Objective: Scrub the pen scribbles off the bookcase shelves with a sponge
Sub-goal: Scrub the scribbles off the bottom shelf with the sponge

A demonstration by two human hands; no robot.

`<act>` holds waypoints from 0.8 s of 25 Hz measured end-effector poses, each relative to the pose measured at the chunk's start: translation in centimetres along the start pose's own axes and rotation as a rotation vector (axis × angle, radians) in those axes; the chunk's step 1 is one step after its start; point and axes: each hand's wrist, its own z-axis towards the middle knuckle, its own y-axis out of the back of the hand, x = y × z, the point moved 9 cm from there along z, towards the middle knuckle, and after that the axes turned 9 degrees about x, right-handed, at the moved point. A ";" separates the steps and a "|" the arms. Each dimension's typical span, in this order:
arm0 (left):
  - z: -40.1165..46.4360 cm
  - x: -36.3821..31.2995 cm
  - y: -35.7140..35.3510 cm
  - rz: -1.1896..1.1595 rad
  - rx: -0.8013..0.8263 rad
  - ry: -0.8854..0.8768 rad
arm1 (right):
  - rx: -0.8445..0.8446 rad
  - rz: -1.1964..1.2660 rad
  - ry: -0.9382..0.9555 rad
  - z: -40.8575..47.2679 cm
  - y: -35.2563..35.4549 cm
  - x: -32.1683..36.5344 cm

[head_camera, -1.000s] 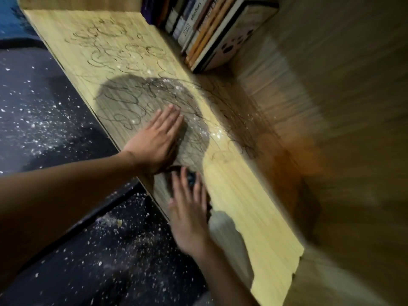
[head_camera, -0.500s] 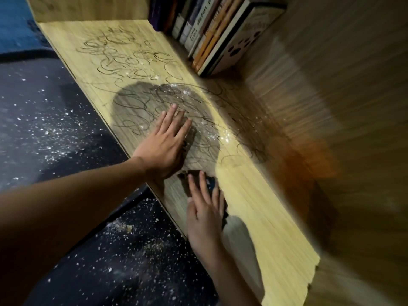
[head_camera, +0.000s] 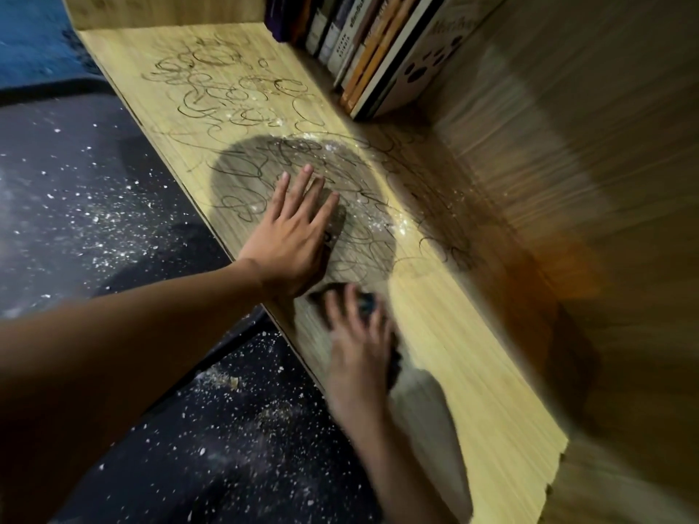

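A pale wooden shelf board (head_camera: 472, 368) runs from upper left to lower right, covered in looping dark pen scribbles (head_camera: 234, 88) over its far and middle part. My left hand (head_camera: 295, 236) lies flat on the board, fingers apart, over the scribbles. Just nearer, my right hand (head_camera: 359, 346) is blurred and presses down on a dark sponge (head_camera: 367, 302), of which only a bluish edge shows between the fingers. The board near my right hand shows no scribbles.
A row of books (head_camera: 378, 47) leans at the shelf's far end against the back panel (head_camera: 567, 183). White crumbs speckle the dark floor (head_camera: 94, 206) left of the shelf edge. A round shadow covers the middle of the board.
My right hand with the sponge has shifted slightly along the board and is now motion-blurred. My left hand stays flat in the same spot.
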 end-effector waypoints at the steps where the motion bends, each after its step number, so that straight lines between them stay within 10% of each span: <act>1: -0.1 -0.1 0.1 -0.005 0.001 -0.007 | 0.023 -0.020 0.149 -1.5 -1.1 2.4; 10: 0.1 -0.2 -0.2 -0.034 0.004 -0.031 | -0.007 0.032 -0.137 -1.2 0.8 -5.8; 14: 0.1 0.1 -0.4 -0.022 0.019 -0.031 | 0.068 -0.004 0.178 -0.9 -1.7 3.7; 20: -0.2 -0.3 0.1 -0.077 0.015 -0.021 | 0.229 0.006 0.200 -9.8 -0.1 -3.5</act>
